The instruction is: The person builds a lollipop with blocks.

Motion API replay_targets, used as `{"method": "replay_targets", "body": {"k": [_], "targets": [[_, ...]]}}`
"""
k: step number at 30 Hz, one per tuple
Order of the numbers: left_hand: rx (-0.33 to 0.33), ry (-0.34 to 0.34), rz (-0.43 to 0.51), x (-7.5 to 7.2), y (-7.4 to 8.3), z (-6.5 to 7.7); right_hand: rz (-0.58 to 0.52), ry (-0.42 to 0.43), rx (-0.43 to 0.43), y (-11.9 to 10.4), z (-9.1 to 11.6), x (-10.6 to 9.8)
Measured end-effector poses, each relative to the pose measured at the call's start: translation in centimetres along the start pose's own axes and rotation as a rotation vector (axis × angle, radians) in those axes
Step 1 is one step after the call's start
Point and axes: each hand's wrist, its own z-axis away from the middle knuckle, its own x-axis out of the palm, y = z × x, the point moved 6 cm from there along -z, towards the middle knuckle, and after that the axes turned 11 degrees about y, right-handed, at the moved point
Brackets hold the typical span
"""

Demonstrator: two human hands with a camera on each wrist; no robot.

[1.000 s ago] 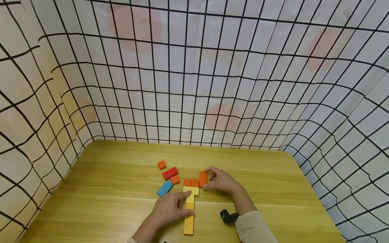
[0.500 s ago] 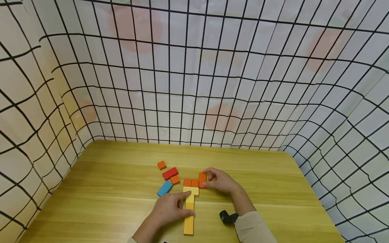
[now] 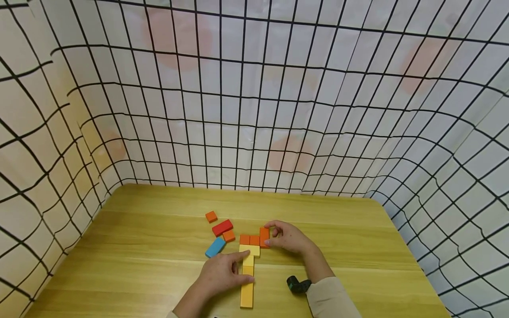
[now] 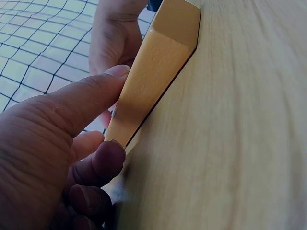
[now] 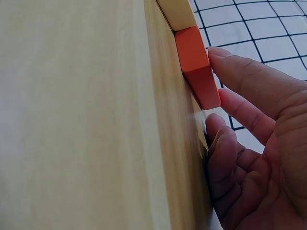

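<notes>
My right hand (image 3: 293, 238) pinches an upright-lying orange rectangular block (image 3: 264, 236) between index finger and thumb. The block's left side touches a pair of small orange square blocks (image 3: 249, 240). Below that pair lies a pale yellow block (image 3: 256, 251), then a column of yellow blocks (image 3: 246, 297) running toward me. The left hand (image 3: 220, 273) spans this column, its index fingertip on the pale yellow part and its thumb lower down. In the left wrist view the thumb touches a yellow block (image 4: 148, 67). The right wrist view shows the orange block touching a pale block (image 5: 177, 13).
Left of the arrangement lie a blue block (image 3: 215, 247), a red block (image 3: 222, 227) and two orange cubes, one of them an orange cube (image 3: 211, 216) farther back. A black device (image 3: 298, 285) sits at the right wrist. Black netting (image 3: 254, 132) walls the wooden table (image 3: 338, 221).
The right hand has slid the orange block slightly left and toward me, against the small orange squares. The left hand has stayed in place.
</notes>
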Motion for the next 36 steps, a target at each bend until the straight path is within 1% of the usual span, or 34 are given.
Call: {"method": "replay_targets", "body": {"k": [10, 15, 18, 21, 26, 32, 36], "targets": [[0.000, 0.000, -0.004, 0.0, 0.0, 0.0, 0.009, 0.015, 0.002, 0.2, -0.1, 0.0], [0.004, 0.006, 0.001, -0.1, 0.0, 0.0, -0.013, 0.033, 0.004, 0.3, 0.0, -0.1], [0.008, 0.008, 0.000, -0.1, 0.0, 0.0, -0.029, 0.075, 0.025, 0.5, 0.1, -0.2], [0.009, 0.005, -0.001, 0.0, 0.0, 0.0, -0.042, 0.134, 0.054, 0.8, 0.4, -0.2], [0.005, 0.002, 0.000, 0.0, -0.1, 0.0, -0.047, 0.223, 0.076, 1.0, 0.7, -0.1], [-0.003, -0.001, 0.000, 0.0, -0.1, 0.0, -0.030, 0.305, 0.075, 1.1, 1.4, 0.2], [-0.002, -0.007, 0.003, -0.1, -0.1, 0.0, 0.009, 0.319, 0.047, 1.0, 1.6, 0.5]]}}
